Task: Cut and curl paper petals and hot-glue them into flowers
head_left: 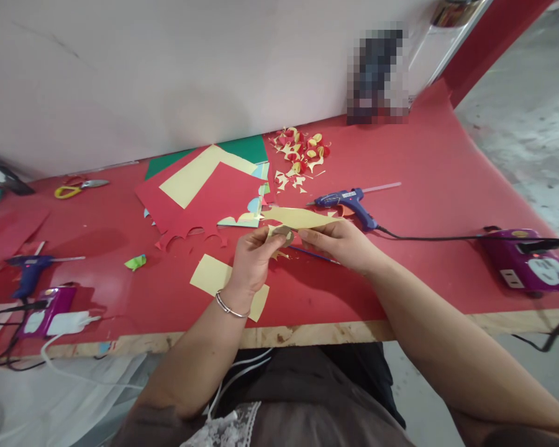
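My left hand pinches a small round grey disc between thumb and fingers, against a strip of pale yellow paper. The right end of that paper is gripped by my right hand, its thumb on top near the disc. Below the hands a thin blue stick lies on the red table, partly hidden by my right hand. A plain yellow paper sheet rests under my left wrist. Yellow scraps lie close around my fingers.
A blue glue gun lies beyond my right hand, its cord running to a purple power box. Red and yellow curled pieces lie at the back. Left are stacked red sheets, yellow-handled scissors and another glue gun.
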`<state>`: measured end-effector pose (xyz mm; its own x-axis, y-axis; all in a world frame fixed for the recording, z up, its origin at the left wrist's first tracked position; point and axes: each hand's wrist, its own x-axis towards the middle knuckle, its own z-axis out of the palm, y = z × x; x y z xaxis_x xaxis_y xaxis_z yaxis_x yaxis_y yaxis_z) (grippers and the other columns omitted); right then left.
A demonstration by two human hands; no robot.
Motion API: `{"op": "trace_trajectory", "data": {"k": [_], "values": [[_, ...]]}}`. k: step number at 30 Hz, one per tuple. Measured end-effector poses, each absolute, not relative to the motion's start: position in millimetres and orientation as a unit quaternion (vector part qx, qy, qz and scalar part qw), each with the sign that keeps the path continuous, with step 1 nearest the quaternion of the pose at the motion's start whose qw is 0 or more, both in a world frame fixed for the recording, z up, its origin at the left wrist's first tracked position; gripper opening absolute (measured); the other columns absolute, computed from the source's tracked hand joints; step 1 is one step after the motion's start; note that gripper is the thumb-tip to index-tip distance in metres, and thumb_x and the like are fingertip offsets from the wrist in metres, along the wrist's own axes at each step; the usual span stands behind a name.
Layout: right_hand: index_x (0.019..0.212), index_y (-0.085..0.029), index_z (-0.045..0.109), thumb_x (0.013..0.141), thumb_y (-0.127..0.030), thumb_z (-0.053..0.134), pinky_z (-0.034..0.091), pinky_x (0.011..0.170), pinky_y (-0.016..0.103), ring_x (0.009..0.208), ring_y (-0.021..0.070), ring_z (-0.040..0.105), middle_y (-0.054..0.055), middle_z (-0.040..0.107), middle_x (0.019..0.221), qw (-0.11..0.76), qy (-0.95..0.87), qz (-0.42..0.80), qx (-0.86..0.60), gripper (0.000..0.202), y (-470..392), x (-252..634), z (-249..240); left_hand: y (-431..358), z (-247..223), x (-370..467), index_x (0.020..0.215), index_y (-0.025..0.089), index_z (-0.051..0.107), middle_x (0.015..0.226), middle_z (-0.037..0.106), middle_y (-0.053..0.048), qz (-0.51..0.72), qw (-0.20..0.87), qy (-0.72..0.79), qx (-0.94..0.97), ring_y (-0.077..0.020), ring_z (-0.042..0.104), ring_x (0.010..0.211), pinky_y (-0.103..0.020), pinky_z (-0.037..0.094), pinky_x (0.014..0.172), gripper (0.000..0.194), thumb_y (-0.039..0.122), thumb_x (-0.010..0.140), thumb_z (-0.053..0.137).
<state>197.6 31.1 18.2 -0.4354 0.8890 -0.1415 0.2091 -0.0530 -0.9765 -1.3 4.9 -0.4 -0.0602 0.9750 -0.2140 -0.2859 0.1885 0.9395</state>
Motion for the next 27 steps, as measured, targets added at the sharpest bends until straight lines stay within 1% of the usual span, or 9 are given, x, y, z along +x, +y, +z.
{"op": "trace_trajectory", "data": {"k": [3,5,9,13,16,18,23,27], "values": [[0.078,-0.016,0.070,0.087,-0.079,0.067,0.024,0.051,0.029,0.055,0.0098,0.033,-0.003,0.044,0.058,0.297,-0.635,0.559,-0.442,0.064,31.8,198.8,17.0,5.9,-2.8,-4.1,0.070,0.021,0.079,0.067,0.072,0.001,0.533,0.592,0.487,0.358,-0.0111,0.062,0.064,-0.027,0.051,0.067,0.016,0.031,0.067,0.092],[0.078,-0.016,0.070,0.089,-0.077,0.066,0.023,0.052,0.029,0.056,0.0101,0.033,-0.004,0.042,0.057,0.296,-0.649,0.552,-0.432,0.063,32.5,199.6,16.6,6.4,-2.9,-4.9,0.074,0.021,0.082,0.067,0.071,0.002,0.532,0.595,0.481,0.363,-0.0103,0.060,0.062,-0.026,0.050,0.066,0.014,0.031,0.068,0.091],[0.073,-0.017,0.065,0.094,-0.075,0.061,0.022,0.053,0.030,0.056,0.0099,0.030,-0.005,0.038,0.057,0.287,-0.675,0.538,-0.416,0.062,34.2,200.1,16.3,6.7,-1.1,-5.3,0.076,0.021,0.084,0.067,0.071,0.001,0.524,0.588,0.485,0.380,-0.0107,0.058,0.063,-0.026,0.048,0.064,0.014,0.031,0.069,0.090],[0.069,-0.019,0.058,0.096,-0.072,0.061,0.026,0.056,0.029,0.060,0.0104,0.034,-0.004,0.041,0.064,0.289,-0.679,0.535,-0.411,0.060,34.4,199.4,16.0,5.8,-1.4,-6.1,0.076,0.020,0.083,0.073,0.075,-0.002,0.513,0.601,0.478,0.384,-0.0139,0.065,0.069,-0.027,0.052,0.068,0.017,0.033,0.069,0.092],[0.065,-0.021,0.052,0.096,-0.073,0.060,0.024,0.054,0.029,0.058,0.0099,0.031,-0.005,0.036,0.061,0.289,-0.686,0.523,-0.415,0.061,34.0,198.9,15.4,5.5,-4.0,-7.6,0.075,0.020,0.082,0.072,0.075,-0.001,0.511,0.602,0.471,0.392,-0.0140,0.065,0.070,-0.027,0.052,0.068,0.017,0.033,0.071,0.091],[0.063,-0.021,0.050,0.095,-0.074,0.060,0.023,0.053,0.030,0.057,0.0097,0.030,-0.005,0.036,0.061,0.289,-0.688,0.517,-0.419,0.063,34.0,198.5,15.0,6.0,-6.2,-9.3,0.073,0.020,0.080,0.072,0.074,0.000,0.512,0.600,0.474,0.392,-0.0138,0.065,0.070,-0.027,0.052,0.067,0.016,0.032,0.071,0.090],[0.065,-0.020,0.055,0.094,-0.075,0.060,0.024,0.054,0.030,0.057,0.0100,0.030,-0.005,0.037,0.061,0.280,-0.688,0.517,-0.425,0.063,34.4,198.0,15.9,8.3,-7.3,-15.1,0.075,0.018,0.081,0.069,0.071,0.000,0.485,0.591,0.491,0.418,-0.0115,0.060,0.064,-0.025,0.048,0.063,0.012,0.029,0.075,0.086],[0.071,-0.019,0.062,0.094,-0.077,0.058,0.026,0.056,0.031,0.060,0.0113,0.034,-0.004,0.041,0.063,0.271,-0.691,0.527,-0.414,0.062,35.0,198.7,17.1,9.3,-3.7,-16.6,0.075,0.018,0.081,0.072,0.073,-0.001,0.470,0.608,0.475,0.428,-0.0114,0.061,0.066,-0.025,0.050,0.068,0.011,0.028,0.077,0.084]]}}
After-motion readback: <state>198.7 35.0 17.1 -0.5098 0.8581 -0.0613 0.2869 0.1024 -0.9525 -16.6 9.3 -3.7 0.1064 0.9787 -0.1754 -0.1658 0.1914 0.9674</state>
